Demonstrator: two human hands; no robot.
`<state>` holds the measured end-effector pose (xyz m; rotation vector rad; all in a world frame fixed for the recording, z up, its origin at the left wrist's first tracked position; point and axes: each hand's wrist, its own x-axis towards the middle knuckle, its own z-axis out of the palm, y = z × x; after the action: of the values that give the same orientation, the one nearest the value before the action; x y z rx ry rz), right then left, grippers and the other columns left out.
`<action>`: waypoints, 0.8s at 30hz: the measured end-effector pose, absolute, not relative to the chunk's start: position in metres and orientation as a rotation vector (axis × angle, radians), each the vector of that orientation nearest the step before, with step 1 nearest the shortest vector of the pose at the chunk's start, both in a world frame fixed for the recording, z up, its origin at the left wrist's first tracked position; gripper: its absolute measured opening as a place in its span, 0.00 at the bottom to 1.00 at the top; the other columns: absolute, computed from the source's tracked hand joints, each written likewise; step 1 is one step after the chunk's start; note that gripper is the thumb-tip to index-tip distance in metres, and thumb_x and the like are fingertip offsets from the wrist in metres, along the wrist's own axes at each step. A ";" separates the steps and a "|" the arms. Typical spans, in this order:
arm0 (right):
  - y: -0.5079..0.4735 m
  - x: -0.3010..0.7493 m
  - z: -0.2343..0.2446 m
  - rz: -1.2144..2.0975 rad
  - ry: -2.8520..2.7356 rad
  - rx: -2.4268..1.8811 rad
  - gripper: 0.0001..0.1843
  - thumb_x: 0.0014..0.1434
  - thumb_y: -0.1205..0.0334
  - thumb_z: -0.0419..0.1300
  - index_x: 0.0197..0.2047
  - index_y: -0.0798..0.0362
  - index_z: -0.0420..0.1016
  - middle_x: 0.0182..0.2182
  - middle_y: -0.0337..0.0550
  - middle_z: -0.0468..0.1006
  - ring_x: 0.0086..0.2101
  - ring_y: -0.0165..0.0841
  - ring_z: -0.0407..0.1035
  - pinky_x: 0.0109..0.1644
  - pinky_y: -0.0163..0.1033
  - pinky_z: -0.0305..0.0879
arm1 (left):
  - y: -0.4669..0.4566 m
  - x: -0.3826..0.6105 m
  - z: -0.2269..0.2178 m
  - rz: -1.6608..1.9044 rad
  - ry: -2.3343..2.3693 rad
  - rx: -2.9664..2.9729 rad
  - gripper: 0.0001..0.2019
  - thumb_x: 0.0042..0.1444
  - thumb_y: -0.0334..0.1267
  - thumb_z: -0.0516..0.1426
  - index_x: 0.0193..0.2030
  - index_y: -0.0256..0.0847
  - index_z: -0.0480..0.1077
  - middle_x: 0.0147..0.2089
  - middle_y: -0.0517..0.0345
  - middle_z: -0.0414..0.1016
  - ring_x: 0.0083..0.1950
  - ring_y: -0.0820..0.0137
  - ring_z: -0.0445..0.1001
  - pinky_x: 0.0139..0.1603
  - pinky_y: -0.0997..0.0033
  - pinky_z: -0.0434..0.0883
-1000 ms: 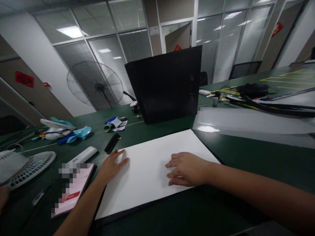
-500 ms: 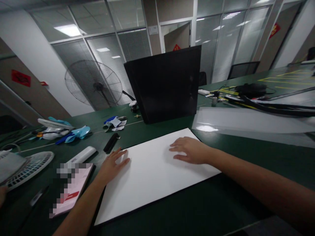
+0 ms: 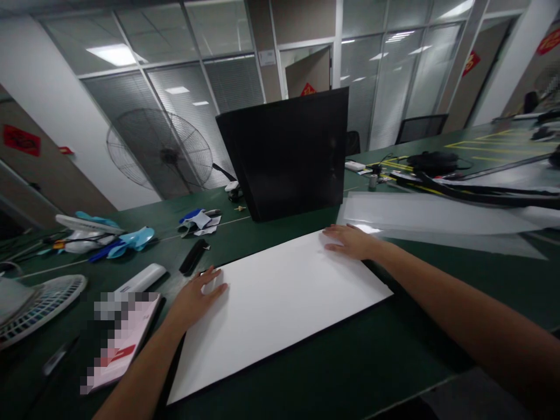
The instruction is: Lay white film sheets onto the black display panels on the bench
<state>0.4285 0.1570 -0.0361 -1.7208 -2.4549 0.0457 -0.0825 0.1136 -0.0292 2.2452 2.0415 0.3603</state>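
A large white rectangular sheet or panel (image 3: pixel 280 303) with a dark edge lies flat on the green tabletop (image 3: pixel 332 373). At its far left corner rests my left hand (image 3: pixel 196 294), fingers spread and the fingertips over the white surface. My right hand (image 3: pixel 350 240) lies at the far right corner with its fingers stretched out flat. Neither hand grips anything. Behind the panel stands a black box-like panel (image 3: pixel 289 157), upright and slightly tilted.
To the left lie a pink booklet (image 3: pixel 125 344), a white stick-shaped device (image 3: pixel 142 278), a black stapler-like object (image 3: pixel 193 257) and a white slotted basket (image 3: pixel 48 306). Clear plastic sheets (image 3: pixel 420 216) and black cables (image 3: pixel 476 189) are at the right. A large fan (image 3: pixel 161 151) stands beyond the table.
My right hand has moved from above the panel's middle right to its far right corner. My left hand stays at the far left corner. The view has shifted slightly.
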 end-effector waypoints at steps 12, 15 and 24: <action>0.180 0.522 -0.048 0.078 -1.768 -2.482 0.49 0.64 0.25 0.46 0.72 0.54 0.65 0.66 0.67 0.66 0.64 0.59 0.62 0.63 0.68 0.58 | 0.120 -0.091 -0.041 0.408 2.038 2.237 0.33 0.61 0.59 0.55 0.68 0.46 0.72 0.75 0.54 0.63 0.74 0.51 0.65 0.74 0.52 0.63; 0.183 0.517 -0.048 0.046 -1.770 -2.459 0.44 0.65 0.27 0.47 0.72 0.47 0.65 0.67 0.62 0.66 0.63 0.58 0.63 0.62 0.67 0.60 | 0.120 -0.092 -0.043 0.435 2.033 2.235 0.32 0.62 0.59 0.55 0.68 0.46 0.72 0.75 0.54 0.64 0.73 0.51 0.66 0.74 0.52 0.63; 0.182 0.509 -0.047 -0.077 -1.734 -2.382 0.42 0.64 0.29 0.52 0.72 0.45 0.66 0.66 0.60 0.66 0.64 0.55 0.60 0.65 0.60 0.56 | 0.118 -0.088 -0.037 0.410 2.002 2.266 0.31 0.62 0.56 0.55 0.67 0.44 0.73 0.74 0.53 0.66 0.75 0.51 0.63 0.75 0.50 0.61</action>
<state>0.5088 0.1820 -0.0469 -2.3820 -1.7339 -0.0771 -0.0882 0.1182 -0.0371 2.2658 2.0016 0.4095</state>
